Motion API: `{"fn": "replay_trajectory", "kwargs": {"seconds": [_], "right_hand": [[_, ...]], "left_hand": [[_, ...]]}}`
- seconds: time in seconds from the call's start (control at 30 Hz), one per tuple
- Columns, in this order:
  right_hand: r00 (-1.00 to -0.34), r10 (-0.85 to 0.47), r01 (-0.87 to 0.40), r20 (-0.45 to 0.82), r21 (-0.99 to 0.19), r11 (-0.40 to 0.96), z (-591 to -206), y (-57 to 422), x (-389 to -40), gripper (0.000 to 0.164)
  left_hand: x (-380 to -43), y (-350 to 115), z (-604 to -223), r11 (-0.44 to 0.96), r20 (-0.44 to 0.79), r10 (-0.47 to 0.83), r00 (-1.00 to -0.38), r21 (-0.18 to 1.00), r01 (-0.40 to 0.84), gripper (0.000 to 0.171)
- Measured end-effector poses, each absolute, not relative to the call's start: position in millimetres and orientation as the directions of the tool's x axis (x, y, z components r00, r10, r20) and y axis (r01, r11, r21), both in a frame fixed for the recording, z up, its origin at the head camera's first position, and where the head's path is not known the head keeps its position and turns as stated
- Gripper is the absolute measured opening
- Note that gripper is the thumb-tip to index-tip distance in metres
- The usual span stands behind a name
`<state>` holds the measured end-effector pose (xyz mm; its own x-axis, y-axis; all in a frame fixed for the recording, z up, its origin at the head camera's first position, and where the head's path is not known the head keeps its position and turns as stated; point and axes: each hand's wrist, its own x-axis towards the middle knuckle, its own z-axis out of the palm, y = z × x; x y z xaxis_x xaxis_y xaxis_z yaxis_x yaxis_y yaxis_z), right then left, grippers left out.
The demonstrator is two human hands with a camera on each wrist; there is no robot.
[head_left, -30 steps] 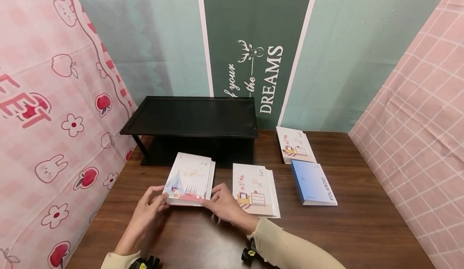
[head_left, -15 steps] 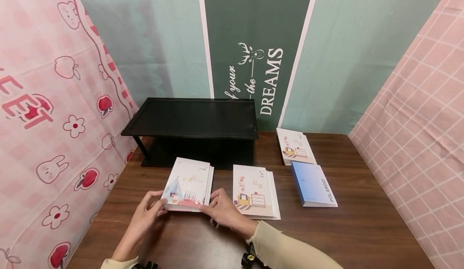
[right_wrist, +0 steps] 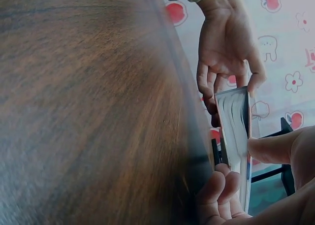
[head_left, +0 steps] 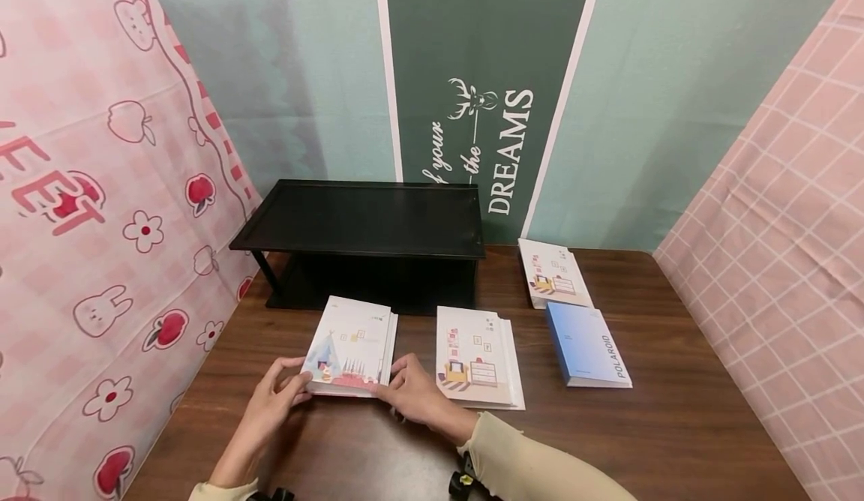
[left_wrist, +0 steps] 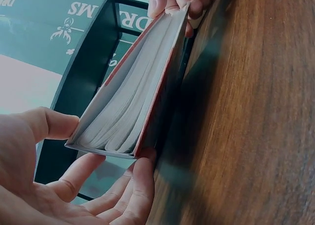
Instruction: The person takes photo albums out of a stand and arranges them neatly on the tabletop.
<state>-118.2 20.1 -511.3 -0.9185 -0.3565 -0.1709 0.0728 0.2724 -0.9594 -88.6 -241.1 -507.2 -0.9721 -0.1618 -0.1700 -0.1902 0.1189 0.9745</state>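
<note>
In the head view, a white photo album [head_left: 351, 347] with a blue tent on its cover lies between my two hands, in front of the black shelf. My left hand [head_left: 271, 403] grips its left near corner, thumb on the cover and fingers beneath, as the left wrist view shows. At the opposite near corner my right hand [head_left: 421, 394] pinches it, thumb on top and fingers curled below. The album's page edges [left_wrist: 130, 92] face the left wrist camera, held off the wood at that edge. Just right of my right hand lies a second white album [head_left: 475, 355] with a drawn dresser.
A black two-tier shelf [head_left: 364, 220] stands at the back left of the brown table [head_left: 648, 441]. To the right, a blue POLAROID album [head_left: 587, 345] lies before another white album [head_left: 555, 272]. Printed cloths hang behind and on both sides.
Both hands have drawn the tent-cover album slightly toward me, away from the shelf, mostly in the first half second. The head view has shifted a little. The other albums have stayed put.
</note>
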Motion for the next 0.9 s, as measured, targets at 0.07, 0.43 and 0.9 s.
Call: {"fn": "replay_trajectory", "kwargs": {"seconds": [0.07, 0.43, 0.9], "right_hand": [[-0.92, -0.354, 0.07, -0.168, -0.959, 0.273, -511.3, 20.2, -118.6, 0.045], [-0.92, -0.353, 0.065, -0.172, -0.953, 0.295, -513.8, 19.9, -121.8, 0.046], [-0.933, -0.334, 0.028, -0.133, -0.953, 0.3, -518.1, 19.0, -124.0, 0.042]], "left_hand": [[-89.4, -240.9, -508.2, 0.119, -0.17, -0.16, -0.972, 0.974, -0.19, 0.032], [-92.2, -241.5, -510.7, 0.122, -0.194, -0.164, -0.967, 0.969, -0.215, 0.036], [-95.9, -244.7, -514.1, 0.084, -0.215, -0.138, -0.967, 0.97, -0.228, 0.036]]}}
